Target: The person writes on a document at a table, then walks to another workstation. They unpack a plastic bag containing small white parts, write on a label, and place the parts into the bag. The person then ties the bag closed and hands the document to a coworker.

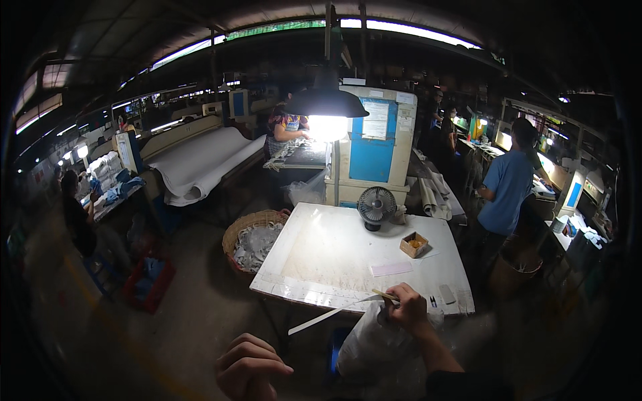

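Note:
My right hand (408,310) is closed at the table's front edge, with a thin yellowish stick (386,295) pinched between its fingers. From beside it a long narrow white strip (321,321) slants down to the left, past the edge; whether the same fingers hold it, I cannot tell. Beneath this hand hangs a bulging whitish plastic bag (368,339). My left hand (249,369) is in the air, lower left and apart from the strip. Its fingers are curled in, and nothing shows in them. Small dark thread snips (433,302) and a grey flat piece (447,294) lie right of my right hand.
The white table (314,247) carries a small fan (376,205), a little box (414,244) and a pale pink strip (391,269). A low lamp (327,103) hangs beyond. A wicker basket (234,234) stands left, a red crate (150,284) farther left. Several people work around.

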{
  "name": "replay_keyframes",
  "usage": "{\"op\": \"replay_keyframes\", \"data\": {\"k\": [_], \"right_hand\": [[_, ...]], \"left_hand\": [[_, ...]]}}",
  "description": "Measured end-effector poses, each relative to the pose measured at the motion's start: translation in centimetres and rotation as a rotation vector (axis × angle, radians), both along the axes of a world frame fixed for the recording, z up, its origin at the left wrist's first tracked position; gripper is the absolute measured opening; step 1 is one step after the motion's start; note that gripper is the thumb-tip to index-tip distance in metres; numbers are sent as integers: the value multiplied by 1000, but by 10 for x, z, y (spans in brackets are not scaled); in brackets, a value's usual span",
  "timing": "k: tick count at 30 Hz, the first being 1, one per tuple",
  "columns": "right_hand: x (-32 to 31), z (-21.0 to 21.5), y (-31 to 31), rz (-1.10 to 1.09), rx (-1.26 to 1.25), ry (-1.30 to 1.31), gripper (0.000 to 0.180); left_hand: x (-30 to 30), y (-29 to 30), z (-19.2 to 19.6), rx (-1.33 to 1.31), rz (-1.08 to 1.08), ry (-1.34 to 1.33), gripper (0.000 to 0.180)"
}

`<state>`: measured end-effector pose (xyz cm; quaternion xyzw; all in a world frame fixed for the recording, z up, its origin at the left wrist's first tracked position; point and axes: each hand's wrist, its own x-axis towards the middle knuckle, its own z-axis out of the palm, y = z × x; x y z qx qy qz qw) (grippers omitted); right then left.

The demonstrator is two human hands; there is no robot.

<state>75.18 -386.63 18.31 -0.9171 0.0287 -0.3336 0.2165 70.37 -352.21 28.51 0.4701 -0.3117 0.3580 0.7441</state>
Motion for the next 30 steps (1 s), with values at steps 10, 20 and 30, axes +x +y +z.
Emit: {"op": "replay_keyframes", "data": {"k": [10, 20, 30], "right_hand": [[33, 29, 33, -156, -58, 23, 20], [135, 54, 120, -202, -64, 227, 17], [282, 54, 241, -7, 311, 246, 16]], "left_hand": [[100, 55, 106, 87, -493, -140, 16], [299, 122, 38, 127, -746, -123, 30], [469, 207, -112, 1000, -820, 768, 57]]}}
